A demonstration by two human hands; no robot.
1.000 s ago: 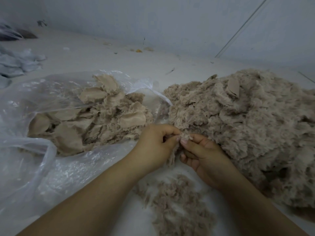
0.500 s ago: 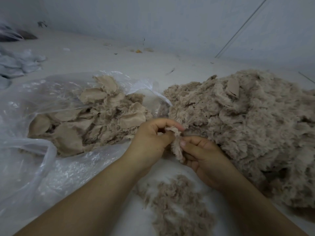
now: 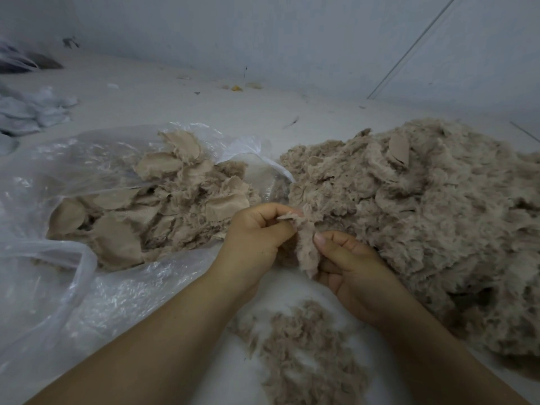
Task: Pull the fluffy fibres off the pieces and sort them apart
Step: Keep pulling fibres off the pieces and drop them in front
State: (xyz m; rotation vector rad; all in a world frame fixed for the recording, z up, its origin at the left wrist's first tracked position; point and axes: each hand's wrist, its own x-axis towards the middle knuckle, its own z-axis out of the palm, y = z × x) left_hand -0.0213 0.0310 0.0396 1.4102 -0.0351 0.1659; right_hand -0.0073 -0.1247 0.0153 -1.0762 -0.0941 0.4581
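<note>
A small fluffy beige piece [image 3: 306, 247] hangs between my hands in the middle of the view. My left hand [image 3: 257, 238] pinches its top edge with thumb and forefinger. My right hand [image 3: 347, 264] grips the fluff at its right side, thumb pressed against it. A large heap of fluffy pieces [image 3: 423, 223] lies to the right, touching my right hand. To the left, a clear plastic bag [image 3: 58, 258] holds flat beige fabric pieces [image 3: 163, 211]. Loose pulled fibres [image 3: 306, 355] lie on the white surface below my hands.
White cloth scraps [image 3: 32, 112] sit at the far left. Small bits of debris [image 3: 236, 88] lie along the foot of the pale wall at the back. The bag's handle loop [image 3: 79, 276] curls at the lower left.
My hands have drawn slightly apart and the piece now hangs longer between them, its fluffy side more exposed. The heaps and bag have not moved.
</note>
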